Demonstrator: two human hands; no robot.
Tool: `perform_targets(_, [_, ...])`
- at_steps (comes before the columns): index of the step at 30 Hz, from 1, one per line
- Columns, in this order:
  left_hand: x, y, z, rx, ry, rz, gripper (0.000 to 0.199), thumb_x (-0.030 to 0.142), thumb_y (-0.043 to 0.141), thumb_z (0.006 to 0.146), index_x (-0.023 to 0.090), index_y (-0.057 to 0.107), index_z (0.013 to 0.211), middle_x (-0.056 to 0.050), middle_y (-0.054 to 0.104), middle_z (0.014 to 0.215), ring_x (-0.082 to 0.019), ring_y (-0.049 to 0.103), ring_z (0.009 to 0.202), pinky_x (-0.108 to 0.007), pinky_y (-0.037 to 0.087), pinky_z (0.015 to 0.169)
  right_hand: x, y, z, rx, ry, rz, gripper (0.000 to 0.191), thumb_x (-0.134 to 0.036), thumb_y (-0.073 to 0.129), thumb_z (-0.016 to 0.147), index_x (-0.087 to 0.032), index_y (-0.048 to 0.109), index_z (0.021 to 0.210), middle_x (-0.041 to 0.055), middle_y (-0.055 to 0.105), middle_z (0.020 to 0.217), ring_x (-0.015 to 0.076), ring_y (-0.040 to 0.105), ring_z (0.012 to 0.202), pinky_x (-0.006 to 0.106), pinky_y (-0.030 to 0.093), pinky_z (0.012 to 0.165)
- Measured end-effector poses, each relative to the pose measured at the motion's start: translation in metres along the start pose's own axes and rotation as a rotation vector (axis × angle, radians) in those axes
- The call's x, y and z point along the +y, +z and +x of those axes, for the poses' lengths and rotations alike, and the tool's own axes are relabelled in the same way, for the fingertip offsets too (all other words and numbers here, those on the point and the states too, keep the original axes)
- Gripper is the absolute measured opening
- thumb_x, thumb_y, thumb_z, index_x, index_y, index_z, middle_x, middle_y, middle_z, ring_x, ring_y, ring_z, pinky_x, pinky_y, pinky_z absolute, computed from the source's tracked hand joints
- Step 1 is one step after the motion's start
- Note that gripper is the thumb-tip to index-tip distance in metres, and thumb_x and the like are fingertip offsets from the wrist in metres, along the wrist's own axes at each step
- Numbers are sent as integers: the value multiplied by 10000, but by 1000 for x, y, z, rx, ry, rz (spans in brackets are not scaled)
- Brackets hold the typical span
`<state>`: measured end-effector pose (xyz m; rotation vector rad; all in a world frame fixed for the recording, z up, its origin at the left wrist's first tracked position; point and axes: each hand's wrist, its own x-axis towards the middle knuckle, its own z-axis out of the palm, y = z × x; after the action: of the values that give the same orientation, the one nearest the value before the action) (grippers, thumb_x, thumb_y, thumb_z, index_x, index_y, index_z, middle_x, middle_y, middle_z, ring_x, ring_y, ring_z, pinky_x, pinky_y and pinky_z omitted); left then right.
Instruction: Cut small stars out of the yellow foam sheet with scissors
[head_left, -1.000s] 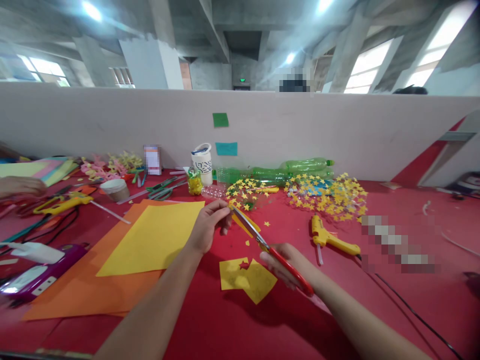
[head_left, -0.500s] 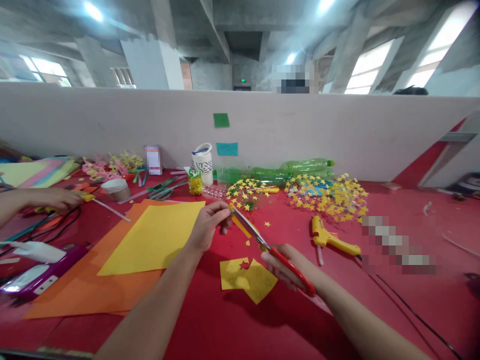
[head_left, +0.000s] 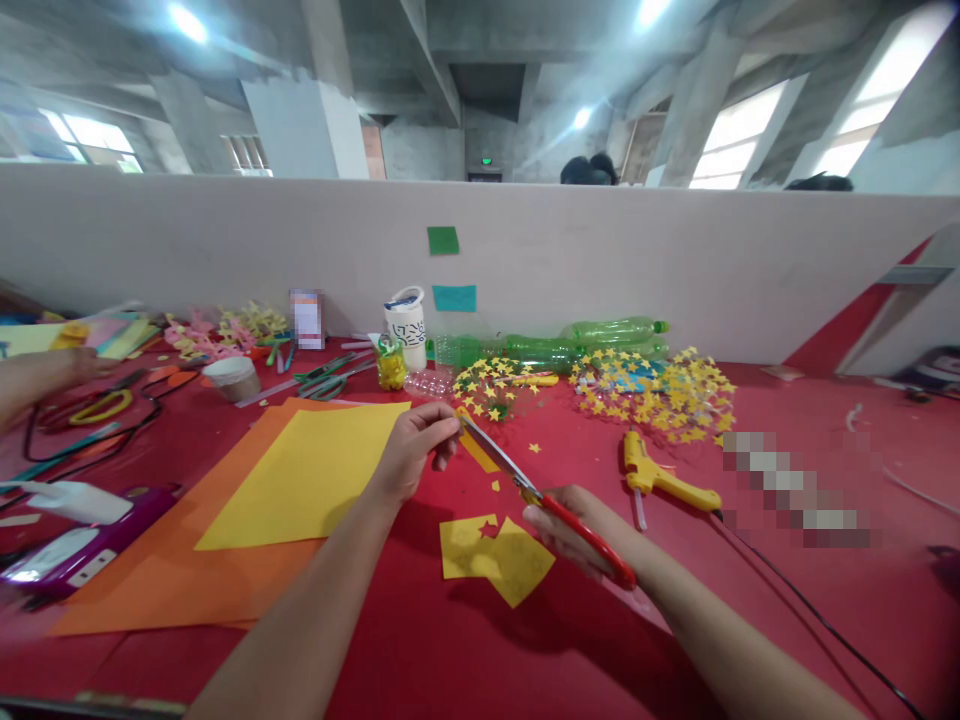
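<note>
Writing came first. The white container [head_left: 406, 335] stood upright toward the back of the table [head_left: 420, 640], its side covered in black marks that could not be read. Green sign [head_left: 487, 161] beyond the partition [head_left: 300, 235]: lit, lettering too small. Phone screen [head_left: 307, 320]: pixelated.

Containers: small clear jar [head_left: 391, 372] beside the white container, yellow contents. Pale tub [head_left: 231, 380], contents unclear. Green plastic bottles [head_left: 615, 331] lay along the partition's foot, no label made out; contents could not be told.

Left hand [head_left: 411, 452]: grip closed in a pinch, thumb against fingers, on one end of a narrow yellow piece [head_left: 480, 453] above the table. Right hand [head_left: 585, 515]: grip wrapped round the red handles of the scissors [head_left: 604, 550], blades nearly together, tips at the yellow piece close to the left fingertips.

Below lay yellow paper scraps [head_left: 517, 568], one notched. Yellow and orange sheets [head_left: 300, 480] lay to the left, a yellow glue gun [head_left: 671, 485] to the right. Another person's hand [head_left: 64, 372] reached in at far left.
</note>
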<state>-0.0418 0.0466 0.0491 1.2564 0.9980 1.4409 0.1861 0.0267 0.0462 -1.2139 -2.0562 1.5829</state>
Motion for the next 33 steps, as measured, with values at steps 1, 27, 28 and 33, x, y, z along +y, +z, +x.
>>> perform_targets(1, [0,0,0,0,-3,4,107,227,572,722,153,550,648,48,502,462,-47,398,346,-143,288,306,-1,0,0,0,-2,-4,389,-517,522,737,-168,416,599,-77,335,400,41,318,277,148,244,282])
perform_targets(27, [6,2,-3,16,226,260,209,230,499,783,161,499,586,45,406,490,-70,379,441,-201,297,423,11,4,4,24,-62,-13,419,-540,485,758,-162,401,596,-79,313,413,31,307,303,143,207,305])
perform_targets(28, [7,4,-4,14,240,278,215,229,490,788,163,492,583,43,402,497,-74,380,451,-208,300,438,11,4,4,23,-63,-6,423,-550,477,758,-162,404,605,-80,313,419,30,306,305,143,210,304])
perform_targets(33, [11,11,-8,39,302,358,205,222,472,793,174,499,595,26,424,568,-97,403,517,-231,329,515,8,7,3,0,-60,30,445,-583,438,763,-170,385,609,-77,327,431,32,304,313,146,216,294])
